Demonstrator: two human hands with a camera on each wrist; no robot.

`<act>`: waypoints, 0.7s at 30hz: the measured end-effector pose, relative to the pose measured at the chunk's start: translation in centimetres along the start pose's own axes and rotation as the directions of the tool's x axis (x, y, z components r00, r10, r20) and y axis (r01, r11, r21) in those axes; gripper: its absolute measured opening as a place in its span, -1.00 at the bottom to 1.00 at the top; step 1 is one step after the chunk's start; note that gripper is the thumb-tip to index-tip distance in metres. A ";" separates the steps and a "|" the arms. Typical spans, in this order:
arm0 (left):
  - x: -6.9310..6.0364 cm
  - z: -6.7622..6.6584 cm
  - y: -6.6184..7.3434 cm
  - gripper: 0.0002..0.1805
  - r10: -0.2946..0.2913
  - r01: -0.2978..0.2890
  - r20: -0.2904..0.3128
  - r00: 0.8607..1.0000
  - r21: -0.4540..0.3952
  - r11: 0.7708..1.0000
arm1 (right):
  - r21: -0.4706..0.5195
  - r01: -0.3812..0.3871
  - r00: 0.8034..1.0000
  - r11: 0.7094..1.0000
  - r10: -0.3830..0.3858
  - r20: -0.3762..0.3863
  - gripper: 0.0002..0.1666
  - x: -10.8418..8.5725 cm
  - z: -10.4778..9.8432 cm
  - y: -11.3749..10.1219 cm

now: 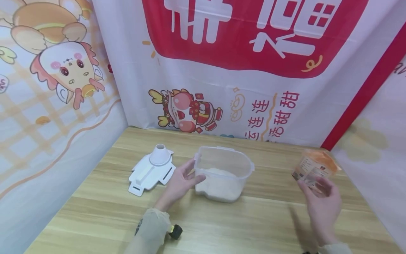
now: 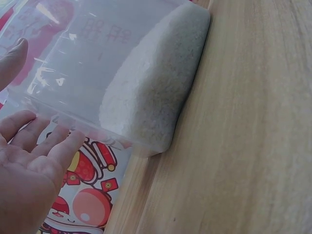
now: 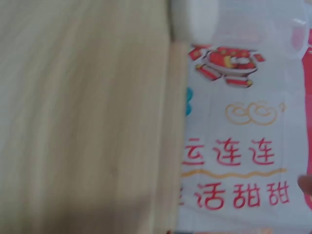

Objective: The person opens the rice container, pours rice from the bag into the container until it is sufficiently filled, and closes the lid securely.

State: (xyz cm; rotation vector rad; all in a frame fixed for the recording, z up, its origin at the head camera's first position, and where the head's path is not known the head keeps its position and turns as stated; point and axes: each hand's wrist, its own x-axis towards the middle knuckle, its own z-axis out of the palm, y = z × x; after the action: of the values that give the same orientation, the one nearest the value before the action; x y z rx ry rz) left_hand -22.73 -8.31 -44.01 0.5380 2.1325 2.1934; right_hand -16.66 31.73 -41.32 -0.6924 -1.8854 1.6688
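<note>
A clear plastic container (image 1: 223, 160) stands without a lid on the wooden table, with white rice (image 2: 156, 83) in its lower part. My left hand (image 1: 180, 181) is at the container's left side; its fingers lie extended along the wall, and the thumb is spread apart near the front corner. At the right, my right hand (image 1: 323, 203) pinches a crumpled orange-and-white plastic bag (image 1: 317, 164) between thumb and fingers. Motion blurs the bag, so what is inside cannot be told. In the right wrist view only a fingertip (image 3: 306, 184) shows at the right edge.
Left of the container lies a white lid (image 1: 149, 174) with slotted side flaps and a cone-shaped spout (image 1: 160, 155). Behind the wooden table (image 1: 247, 225) hangs a printed cloth (image 1: 196, 77); more cloth closes off the left and right sides.
</note>
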 end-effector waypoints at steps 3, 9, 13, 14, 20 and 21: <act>0.0 0.0 0.0 -0.13 -0.015 0.015 -0.003 1.000 0.018 1.000 | 0.022 -0.045 0.997 0.999 0.046 -0.065 0.03 1.0 -1.3 0.3; -0.1 -0.1 0.0 -0.11 -0.039 0.040 -0.014 0.999 0.035 0.999 | -0.007 -0.028 0.999 1.000 0.027 -0.019 0.25 3.1 -2.6 1.0; -0.2 -0.2 -0.1 -0.13 -0.029 0.029 -0.004 1.000 0.016 0.999 | -0.029 -0.035 0.998 0.999 0.036 0.055 0.28 4.7 -3.3 2.0; -0.2 -0.2 -0.1 -0.13 -0.024 0.024 -0.001 1.000 0.016 1.000 | -0.030 -0.037 0.997 0.999 0.039 0.070 0.27 5.1 -3.5 2.3; -0.2 -0.2 0.1 -0.15 -0.043 0.043 0.005 0.999 0.008 0.999 | 0.029 -0.034 0.986 0.999 0.029 0.167 0.19 6.9 -4.8 3.3; -0.2 -0.2 0.1 -0.16 -0.052 0.052 0.007 0.999 0.000 0.999 | 0.042 -0.032 0.984 0.999 0.025 0.178 0.18 7.1 -4.9 3.3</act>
State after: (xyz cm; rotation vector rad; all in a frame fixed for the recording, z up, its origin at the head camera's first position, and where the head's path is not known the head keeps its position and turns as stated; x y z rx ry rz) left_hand -22.60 -8.52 -43.96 0.4838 2.1183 2.1620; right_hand -18.40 40.45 -43.78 -0.5715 -1.9601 1.8385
